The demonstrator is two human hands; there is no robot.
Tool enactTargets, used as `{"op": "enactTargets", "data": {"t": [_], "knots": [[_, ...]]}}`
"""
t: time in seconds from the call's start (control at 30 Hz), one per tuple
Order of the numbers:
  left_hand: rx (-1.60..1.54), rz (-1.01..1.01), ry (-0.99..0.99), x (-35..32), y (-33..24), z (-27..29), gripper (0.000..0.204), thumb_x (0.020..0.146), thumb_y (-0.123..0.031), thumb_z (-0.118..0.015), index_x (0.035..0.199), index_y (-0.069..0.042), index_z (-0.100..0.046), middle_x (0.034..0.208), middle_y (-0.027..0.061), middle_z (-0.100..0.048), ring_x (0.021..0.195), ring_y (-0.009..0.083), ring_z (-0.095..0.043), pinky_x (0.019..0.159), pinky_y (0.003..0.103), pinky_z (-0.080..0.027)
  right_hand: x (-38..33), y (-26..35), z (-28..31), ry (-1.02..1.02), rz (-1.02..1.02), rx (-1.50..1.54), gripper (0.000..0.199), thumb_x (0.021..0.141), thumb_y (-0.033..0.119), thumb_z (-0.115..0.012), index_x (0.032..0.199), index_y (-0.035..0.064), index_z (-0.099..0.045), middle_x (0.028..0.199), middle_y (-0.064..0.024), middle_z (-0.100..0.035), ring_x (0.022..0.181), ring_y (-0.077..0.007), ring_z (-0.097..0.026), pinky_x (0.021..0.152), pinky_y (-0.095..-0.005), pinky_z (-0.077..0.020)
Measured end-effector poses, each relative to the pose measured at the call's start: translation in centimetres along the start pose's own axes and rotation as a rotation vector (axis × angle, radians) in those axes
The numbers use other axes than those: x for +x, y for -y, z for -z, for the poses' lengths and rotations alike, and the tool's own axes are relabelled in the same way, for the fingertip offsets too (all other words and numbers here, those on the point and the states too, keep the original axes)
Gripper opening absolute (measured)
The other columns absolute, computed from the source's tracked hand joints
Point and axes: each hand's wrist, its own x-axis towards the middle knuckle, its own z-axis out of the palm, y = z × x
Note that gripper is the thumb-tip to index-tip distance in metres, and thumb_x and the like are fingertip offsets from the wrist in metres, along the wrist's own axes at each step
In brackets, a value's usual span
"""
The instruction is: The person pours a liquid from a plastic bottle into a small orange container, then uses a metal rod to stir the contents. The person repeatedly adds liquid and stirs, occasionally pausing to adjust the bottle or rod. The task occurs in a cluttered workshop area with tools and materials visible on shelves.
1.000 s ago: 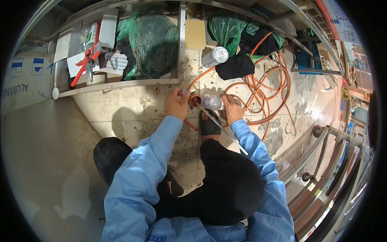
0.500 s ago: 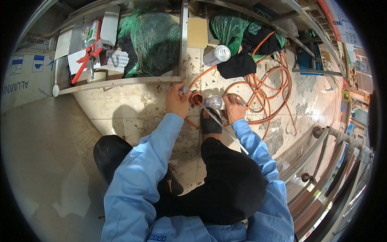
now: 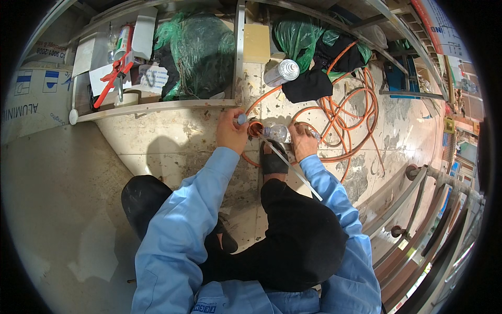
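Bottle (image 3: 278,133) of clear plastic lies tipped on its side just above the middle of the frame, between the two hands, its mouth turned left toward a small orange-brown cup (image 3: 255,128). The right hand (image 3: 303,142) is wrapped around the bottle's base end, fingers curled over it. The left hand (image 3: 231,131) sits just left of the cup, its fingertips pinching a small blue cap (image 3: 241,119) above the cup's rim; whether it also touches the cup cannot be told. The bottle looks see-through and slightly crumpled, with pale glints along its body. A thin white strip (image 3: 295,171) runs from below the bottle down to the right, across the knee of the dark trousers. A dark sandal (image 3: 273,159) rests on the stained tile floor (image 3: 172,141) directly beneath the hands. To the right of the hands, loops of orange cable (image 3: 348,115) spread over the floor, and a silver spray can (image 3: 281,73) lies above them in the upper centre.
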Motion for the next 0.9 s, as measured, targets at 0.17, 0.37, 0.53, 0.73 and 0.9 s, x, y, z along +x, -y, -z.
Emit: {"op": "enactTargets", "data": {"t": [0.17,0.37,0.53,0.73,0.9], "knots": [[0.023,-0.021,-0.01,0.1,0.5,-0.2,0.045,0.081,0.006,-0.079,0.122,-0.008,-0.067,0.12,0.0078,-0.062,0.081,0.0157,-0.063,0.076,0.03,-0.055,0.0,0.3,0.4,0.003,-0.019,0.017,0.03,0.094,0.012,-0.059,0.124,0.0163,-0.059,0.116,-0.0106,-0.068,0.099,-0.0334,-0.072,0.074,-0.0429,-0.0629],[-0.077,-0.027,0.042,-0.5,-1.0,0.0,0.043,0.081,0.004,-0.081,0.121,-0.007,-0.069,0.108,0.0058,-0.066,0.081,0.0154,-0.061,0.076,0.03,-0.054,-0.1,-0.2,1.0,-0.016,-0.011,0.234,0.048,0.084,0.011,-0.076,0.128,0.0158,-0.059,0.124,-0.0137,-0.068,0.101,-0.0383,-0.072,0.079,-0.0484,-0.0614],[-0.069,-0.201,0.181,-0.3,-4.2,1.1,0.041,0.078,0.002,-0.083,0.117,-0.005,-0.072,0.101,0.0064,-0.068,0.082,0.0168,-0.062,0.077,0.031,-0.053,0.1,-0.6,2.1,-0.057,-0.047,0.585,0.065,0.074,0.008,-0.087,0.133,0.0149,-0.058,0.115,-0.0174,-0.072,0.099,-0.0425,-0.072,0.082,-0.0495,-0.0601],[-0.009,-0.369,0.323,-0.6,-7.6,1.7,0.044,0.076,0.0,-0.085,0.118,-0.003,-0.071,0.104,0.0094,-0.068,0.087,0.0217,-0.066,0.08,0.034,-0.054,0.9,0.3,4.9,-0.051,-0.021,0.717,0.059,0.074,0.01,-0.087,0.128,0.0125,-0.063,0.108,-0.0199,-0.074,0.098,-0.0418,-0.072,0.083,-0.0478,-0.0599],[-0.049,-0.4,0.325,0.0,-8.3,1.8,0.042,0.078,0.0,-0.083,0.118,-0.004,-0.071,0.111,0.0106,-0.068,0.091,0.0254,-0.069,0.08,0.036,-0.055,1.9,1.0,6.9,-0.039,-0.02,0.67,0.056,0.075,0.01,-0.086,0.126,0.0095,-0.063,0.102,-0.0209,-0.075,0.095,-0.0431,-0.073,0.08,-0.0471,-0.0599]]}}
